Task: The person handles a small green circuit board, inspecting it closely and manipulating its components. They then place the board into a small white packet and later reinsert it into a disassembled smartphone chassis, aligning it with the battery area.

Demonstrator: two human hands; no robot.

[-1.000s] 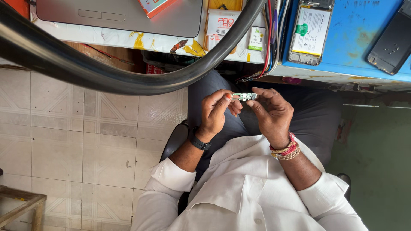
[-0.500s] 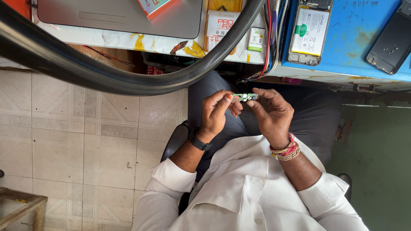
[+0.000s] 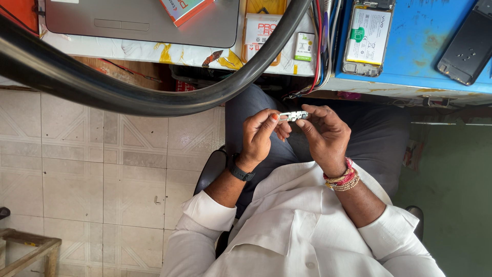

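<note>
Over my lap I hold a small silver and green circuit part (image 3: 293, 116) between the fingertips of both hands. My left hand (image 3: 260, 136), with a dark watch at the wrist, pinches its left end. My right hand (image 3: 324, 137), with red and beaded bracelets at the wrist, grips its right end. My arms are in white sleeves, and my legs are in dark trousers beneath the hands.
A thick black curved hose (image 3: 154, 100) sweeps across above my hands. Ahead stands a table edge (image 3: 128, 51) with a grey laptop (image 3: 143, 20). An opened phone (image 3: 366, 38) and a black phone (image 3: 469, 48) lie on a blue surface (image 3: 415, 46). Tiled floor (image 3: 102, 169) lies left.
The hands and the small part stay almost still; the fingers shift only slightly on it.
</note>
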